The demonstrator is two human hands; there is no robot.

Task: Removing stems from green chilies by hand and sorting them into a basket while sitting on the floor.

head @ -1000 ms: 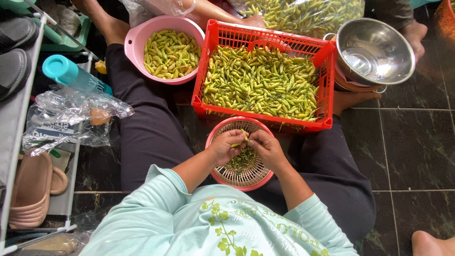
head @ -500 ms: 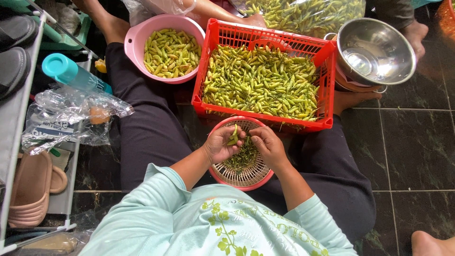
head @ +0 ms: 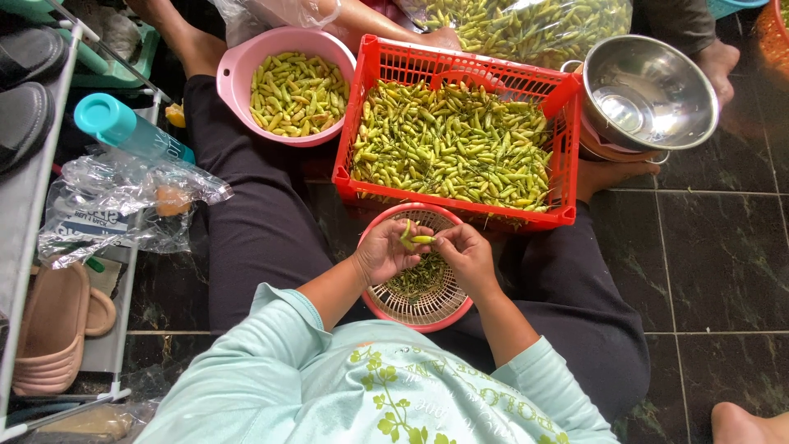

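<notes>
Dark tiled floor (head: 723, 263), shoe rack left of the grip. One red crate (head: 374, 177) of green chilies beyond it, one pink bowl (head: 234, 70), one steel bowl (head: 645, 90). Left hand (head: 385, 251) and right hand (head: 467, 255) each pinch a green chili (head: 421, 239) between nearly closed fingers, above one pink sieve basket (head: 423, 316)

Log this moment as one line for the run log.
left hand: holds green chilies | right hand: pinches one chili | below: pink sieve basket | ahead: red crate of chilies
</notes>
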